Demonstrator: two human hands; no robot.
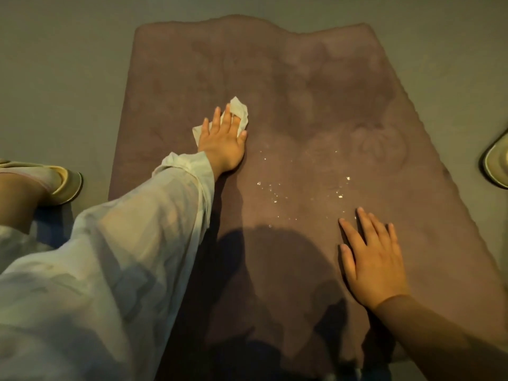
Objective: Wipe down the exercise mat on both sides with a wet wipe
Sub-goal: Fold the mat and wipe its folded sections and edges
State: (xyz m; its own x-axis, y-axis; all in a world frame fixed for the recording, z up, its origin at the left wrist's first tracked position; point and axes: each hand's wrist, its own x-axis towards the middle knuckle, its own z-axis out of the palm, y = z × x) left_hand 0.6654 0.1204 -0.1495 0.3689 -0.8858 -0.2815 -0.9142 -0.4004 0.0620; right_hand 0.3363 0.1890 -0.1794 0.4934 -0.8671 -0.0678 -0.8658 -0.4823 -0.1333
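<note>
Two hands down: your left hand point(222, 141) pressed the limp wet wipe point(238, 110), fingers straight; right hand point(372, 259) lay flat, holding nothing. The mat point(302, 78) looked soft and floppy; take hold at an edge.

a plain grey-green floor point(63, 78) fills the view, smooth and without seams or pattern. the light is dim and warm, with a dark shadow falling low in the middle. at the left edge a foot in a pale slipper point(61, 182) rests on the floor. a second pale slipper point(497, 163) shows at the right edge, mostly cut off.
</note>
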